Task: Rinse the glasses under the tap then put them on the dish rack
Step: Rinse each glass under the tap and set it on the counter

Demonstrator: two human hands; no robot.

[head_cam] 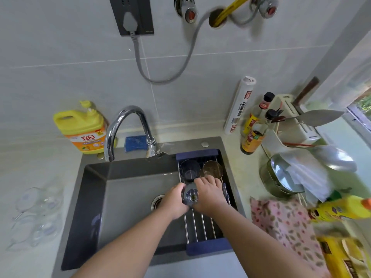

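Observation:
A blue-tinted glass [191, 196] is upside down over the dish rack [200, 223], its base facing me. My left hand [173, 199] grips its left side and my right hand [209, 192] grips its right side. Behind it on the rack stand a dark blue glass [189, 169] and an amber glass [213, 169], both upright. The rack spans the right part of the grey sink [128, 197]. The chrome tap [128, 129] arches over the sink's back edge; no water stream shows. Several clear glasses [38, 209] lie on the counter at left.
A yellow detergent jug [84, 129] and blue sponge [135, 143] sit behind the sink. To the right are sauce bottles [253, 135], a utensil holder [295, 119], a metal pot with lid [281, 177], a floral cloth [281, 223] and yellow packets [341, 209].

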